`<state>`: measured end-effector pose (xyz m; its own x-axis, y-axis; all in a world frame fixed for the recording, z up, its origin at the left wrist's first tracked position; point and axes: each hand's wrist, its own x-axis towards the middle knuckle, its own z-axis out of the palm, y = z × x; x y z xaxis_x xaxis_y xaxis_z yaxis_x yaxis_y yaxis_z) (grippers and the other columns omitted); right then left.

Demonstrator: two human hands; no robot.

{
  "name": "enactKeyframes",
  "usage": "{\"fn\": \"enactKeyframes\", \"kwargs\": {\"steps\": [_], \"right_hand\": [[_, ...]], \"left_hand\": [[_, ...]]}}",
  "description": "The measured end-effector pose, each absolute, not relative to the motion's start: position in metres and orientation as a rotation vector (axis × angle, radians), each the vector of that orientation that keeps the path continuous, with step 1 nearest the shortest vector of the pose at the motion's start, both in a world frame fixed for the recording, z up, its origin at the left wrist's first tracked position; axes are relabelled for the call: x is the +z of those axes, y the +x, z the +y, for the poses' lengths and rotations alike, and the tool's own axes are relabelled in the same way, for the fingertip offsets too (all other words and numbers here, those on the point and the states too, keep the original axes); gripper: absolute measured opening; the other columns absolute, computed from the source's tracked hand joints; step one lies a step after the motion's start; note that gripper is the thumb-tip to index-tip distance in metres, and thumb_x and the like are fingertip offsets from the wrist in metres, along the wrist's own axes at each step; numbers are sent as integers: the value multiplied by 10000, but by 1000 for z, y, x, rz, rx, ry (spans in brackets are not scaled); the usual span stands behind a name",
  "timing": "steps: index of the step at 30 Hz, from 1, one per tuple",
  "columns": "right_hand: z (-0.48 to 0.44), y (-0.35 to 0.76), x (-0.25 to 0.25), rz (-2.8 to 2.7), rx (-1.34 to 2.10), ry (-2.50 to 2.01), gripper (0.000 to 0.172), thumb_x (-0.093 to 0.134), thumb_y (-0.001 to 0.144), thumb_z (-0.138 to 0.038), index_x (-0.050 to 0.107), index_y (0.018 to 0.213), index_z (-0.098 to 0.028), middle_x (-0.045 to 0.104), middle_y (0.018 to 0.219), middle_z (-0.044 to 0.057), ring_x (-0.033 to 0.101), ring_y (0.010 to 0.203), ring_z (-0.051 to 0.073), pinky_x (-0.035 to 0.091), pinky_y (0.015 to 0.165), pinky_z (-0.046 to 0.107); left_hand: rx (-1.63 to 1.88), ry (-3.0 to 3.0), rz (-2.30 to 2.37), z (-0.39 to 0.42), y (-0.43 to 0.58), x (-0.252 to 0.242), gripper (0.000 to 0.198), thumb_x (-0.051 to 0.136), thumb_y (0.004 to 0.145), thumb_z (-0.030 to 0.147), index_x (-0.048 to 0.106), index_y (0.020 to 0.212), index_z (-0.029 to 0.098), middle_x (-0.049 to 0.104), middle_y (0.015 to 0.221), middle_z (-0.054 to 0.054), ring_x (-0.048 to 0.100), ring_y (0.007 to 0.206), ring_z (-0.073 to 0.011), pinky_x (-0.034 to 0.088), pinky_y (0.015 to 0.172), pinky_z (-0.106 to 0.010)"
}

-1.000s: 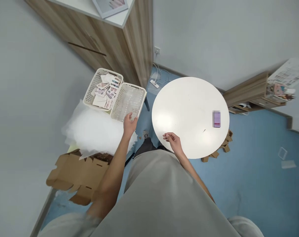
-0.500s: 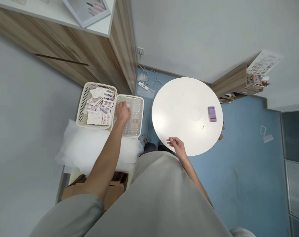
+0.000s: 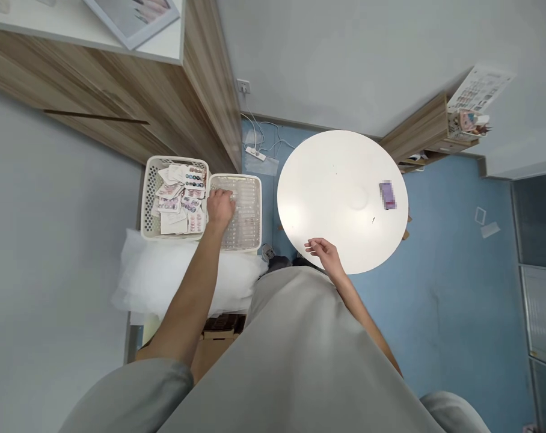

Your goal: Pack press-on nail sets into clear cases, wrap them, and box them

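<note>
My left hand (image 3: 220,208) reaches into a cream basket (image 3: 259,231) of clear plastic boxes (image 3: 245,210). Its fingers bend downward over the left side of the boxes, and the tips are hidden, so whatever they grip cannot be made out. My right hand (image 3: 325,253) hovers by the near edge of a round white table (image 3: 322,198), its fingers loosely curled and apart with nothing in them. Left of the boxes, a second cream basket (image 3: 151,198) holds a pile of cards with sets of press-on nails (image 3: 194,180).
White bubble wrap (image 3: 165,270) lies below the baskets, above a cardboard box (image 3: 216,355). A pixelated purple object (image 3: 388,195) rests on the table's right side. A wooden cabinet (image 3: 119,96) stands behind the baskets; a power strip (image 3: 255,154) with cables lies on the floor.
The view has shifted slightly. My left hand stays in the basket of clear boxes and has turned a little, with its fingers bent over them. My right hand keeps about the same pose.
</note>
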<state>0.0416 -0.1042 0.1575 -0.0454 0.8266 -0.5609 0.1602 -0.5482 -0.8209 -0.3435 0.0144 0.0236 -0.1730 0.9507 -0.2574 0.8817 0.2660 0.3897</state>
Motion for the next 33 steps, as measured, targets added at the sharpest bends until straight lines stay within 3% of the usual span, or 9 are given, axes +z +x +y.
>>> {"fn": "enactKeyframes", "kwargs": {"steps": [7,11,17,23,25,27,31,33], "right_hand": [[-100,43,155,-1075,1660,-1691,538,777,876,-729,775,1077,-230,850,1126,121,799,1002,261,605,967,440],[-96,44,153,-1075,1673,-1663,547,781,870,-740,770,1069,-230,849,1117,117,799,989,254,608,961,439],[-89,49,151,-1101,1696,-1616,559,765,877,-760,767,1062,-232,849,1107,117,800,979,253,613,952,441],[-75,49,155,-1213,1658,-1536,530,745,906,-748,758,1081,-247,843,1098,101,799,1011,261,634,979,459],[-70,48,161,-1295,1600,-1507,492,740,934,-710,757,1112,-252,834,1146,101,793,1035,261,640,992,459],[-67,47,170,-1402,1520,-1476,484,754,950,-664,739,1223,-265,792,1316,109,780,1117,266,647,998,457],[-64,53,184,-1681,1295,-1463,643,863,893,-624,663,1413,-304,687,1494,119,697,1326,310,638,1069,501],[-65,60,185,-1779,1225,-1447,631,852,920,-599,647,1441,-309,655,1532,128,642,1415,324,615,1118,527]], "left_hand": [[278,1633,2059,27,-352,27,329,646,914,292,798,1190,199,703,1251,-185,562,1313,-412,481,1139,-530],[358,1601,2052,24,-353,41,255,650,933,279,791,1131,203,707,1284,-166,584,1297,-375,470,1158,-505],[664,1496,2102,-7,-336,82,303,620,995,379,772,1171,184,757,1288,-169,662,1280,-354,471,1201,-505],[1116,781,1737,-49,-257,128,573,826,865,666,760,1119,157,829,1097,-129,798,951,-262,646,936,-412],[1137,625,1545,-62,-222,141,641,882,804,710,770,1113,160,834,1116,-136,814,941,-258,669,903,-405],[1155,524,1428,-74,-188,152,637,927,768,698,766,1084,169,834,1131,-139,824,943,-259,681,886,-406],[1203,428,1360,-91,-135,165,609,973,733,672,709,1010,198,837,1154,-116,828,971,-256,697,879,-401],[1217,418,1359,-97,-117,170,610,971,739,673,675,1004,210,837,1168,-114,829,991,-259,699,854,-393]]}}
